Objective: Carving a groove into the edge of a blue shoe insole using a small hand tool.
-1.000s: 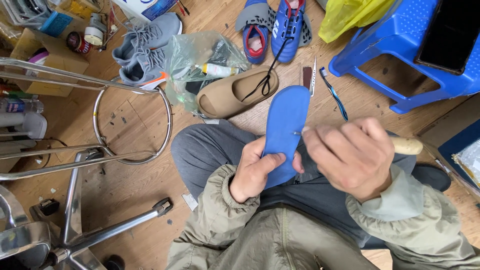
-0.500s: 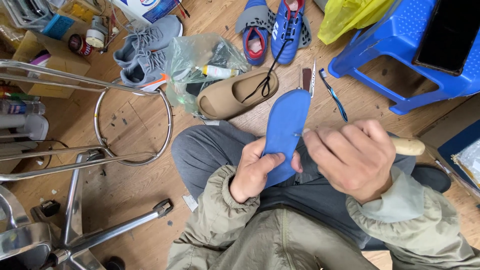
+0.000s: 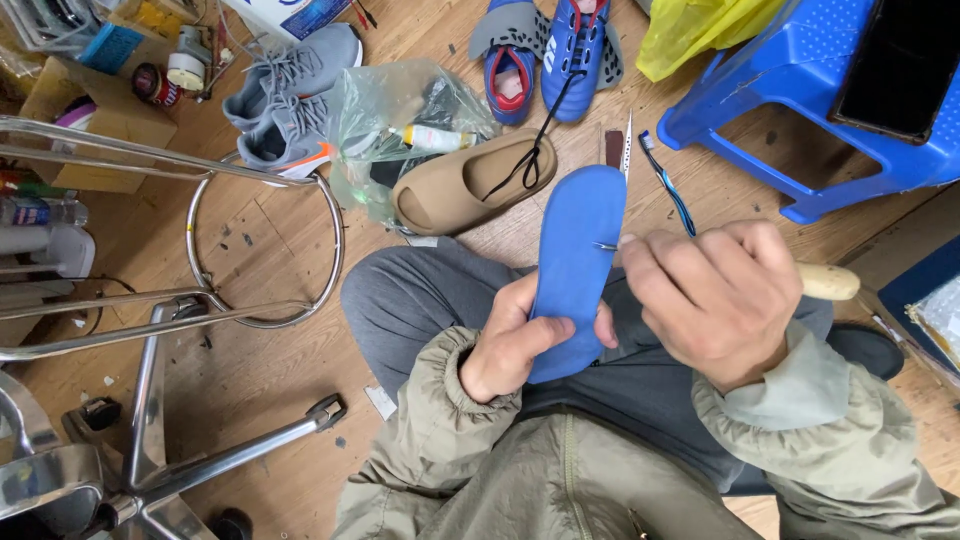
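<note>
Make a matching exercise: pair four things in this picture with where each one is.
Things:
1. flat blue shoe insole
2. tan foam slide sandal
3. black flat phone
4. wooden-handled metal awl

Places:
A. on the blue plastic stool
B. in the right hand
C. in the left hand
D. on the wooden floor, by the clear plastic bag

Pairs: 1-C, 2-D, 3-A, 4-B

Left hand (image 3: pixel 515 345) curls in a closed grip; right hand (image 3: pixel 715 300) is fisted just beside it.
</note>
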